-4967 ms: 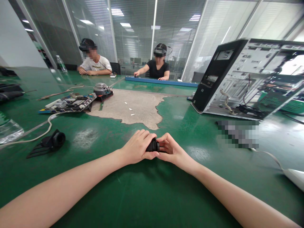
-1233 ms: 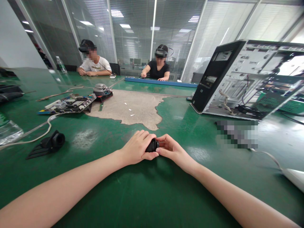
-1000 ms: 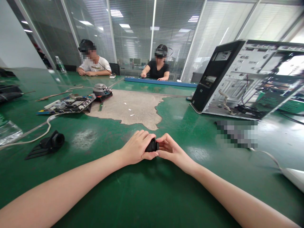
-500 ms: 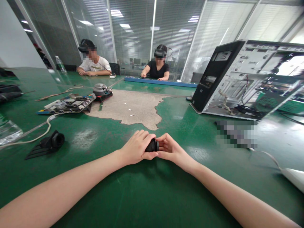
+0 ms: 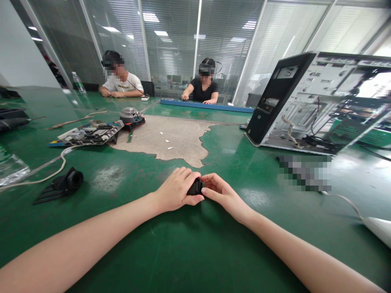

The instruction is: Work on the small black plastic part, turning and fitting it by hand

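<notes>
left hand (image 5: pixel 176 190): clasped | right hand (image 5: pixel 220 193): pinching | forearms (image 5: pixel 100 234): angled inward

Left hand (image 5: pixel 177 190) and right hand (image 5: pixel 222 194), mine: 2. Between them, black part (image 5: pixel 194 186): 1. Toward the left edge of the desk (image 5: pixel 195 256), black bracket (image 5: pixel 65 183): 1; circuit board (image 5: pixel 88 134): 1; round metal unit (image 5: pixel 131 115): 1. Plastic bottles (image 5: pixel 14 170): 2, one at the left edge, one near the far left corner. White scraps (image 5: pixel 170 148): 3, mid-desk. Toward the right edge I count 1 computer case (image 5: pixel 282 91). Near the far edge, blue bar (image 5: pixel 207 105): 1; seated people (image 5: pixel 205 90): 2.
</notes>
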A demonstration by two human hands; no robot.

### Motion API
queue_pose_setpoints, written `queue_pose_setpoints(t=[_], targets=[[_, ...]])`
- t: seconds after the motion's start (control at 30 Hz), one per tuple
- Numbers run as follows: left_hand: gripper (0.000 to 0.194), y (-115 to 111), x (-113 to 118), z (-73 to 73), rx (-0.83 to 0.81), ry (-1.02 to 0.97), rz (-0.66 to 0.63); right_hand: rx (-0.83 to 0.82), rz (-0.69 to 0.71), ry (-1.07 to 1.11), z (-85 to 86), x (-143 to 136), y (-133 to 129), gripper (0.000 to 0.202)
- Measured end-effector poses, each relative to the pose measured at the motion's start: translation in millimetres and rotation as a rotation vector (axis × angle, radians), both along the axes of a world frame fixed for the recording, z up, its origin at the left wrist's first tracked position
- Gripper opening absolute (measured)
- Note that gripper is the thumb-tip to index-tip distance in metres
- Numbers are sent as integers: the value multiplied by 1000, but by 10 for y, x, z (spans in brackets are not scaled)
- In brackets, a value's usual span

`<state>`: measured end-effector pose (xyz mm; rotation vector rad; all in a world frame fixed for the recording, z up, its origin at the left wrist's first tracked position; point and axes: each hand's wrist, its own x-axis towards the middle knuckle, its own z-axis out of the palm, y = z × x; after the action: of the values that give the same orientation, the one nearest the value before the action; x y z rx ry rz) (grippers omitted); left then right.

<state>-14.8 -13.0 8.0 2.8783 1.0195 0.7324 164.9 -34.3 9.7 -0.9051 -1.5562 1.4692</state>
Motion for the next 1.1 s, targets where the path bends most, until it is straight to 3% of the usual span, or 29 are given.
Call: queue_pose_setpoints(t=[0.17,0.37,0.57,0.8,1.1], targets=[[62,-5,-2,7,16,17,2,-10,59,37,16,19,-12,32],[59,5,-3,-2,12,17,4,20,6,42,-6,19,-10,21],[60,1,0,5,1,12,7,10,-10,-7,-18,-3,12,26],[61,0,-4,-3,19,13,6,45,83,33,-28,34,-5,33],[59,-1,4,6,3,6,2,42,-2,-2,-24,0,0,25]])
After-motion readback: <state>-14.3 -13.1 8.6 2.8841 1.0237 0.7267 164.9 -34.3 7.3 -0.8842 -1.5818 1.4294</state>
